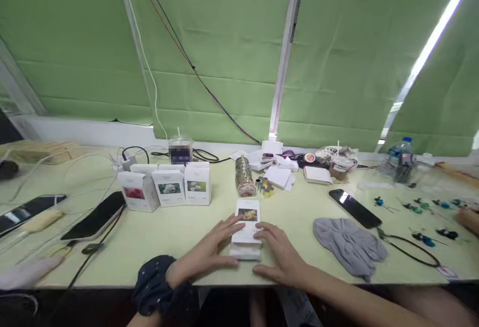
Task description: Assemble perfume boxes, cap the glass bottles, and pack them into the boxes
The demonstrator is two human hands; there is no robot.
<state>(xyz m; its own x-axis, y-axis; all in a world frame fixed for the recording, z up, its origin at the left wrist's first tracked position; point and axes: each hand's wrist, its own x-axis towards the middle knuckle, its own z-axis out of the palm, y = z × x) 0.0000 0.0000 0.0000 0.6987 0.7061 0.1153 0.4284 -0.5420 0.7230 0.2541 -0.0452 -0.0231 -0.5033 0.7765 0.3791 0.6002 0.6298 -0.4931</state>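
A slim white box (245,236) with a yellow-flower picture lies on the table in front of me. At its near end a pale flap or panel (245,252) shows. My left hand (209,252) reaches its left side, fingertips on the printed face and thumb stretched along the near end. On the other side, my right hand (282,257) has its fingertips at the right edge, with the thumb apart below. Both hands have their fingers extended and spread. Just beyond the box sits a row of round gold-rimmed pieces (244,175), beside small gold pieces (266,189).
Several white flower-picture boxes (170,187) stand left of centre. A grey cloth (348,245) and a phone (355,208) lie to the right, near small blue-green ornaments (422,238). Phones with cables (95,217) lie left. Other people's hands show at both edges.
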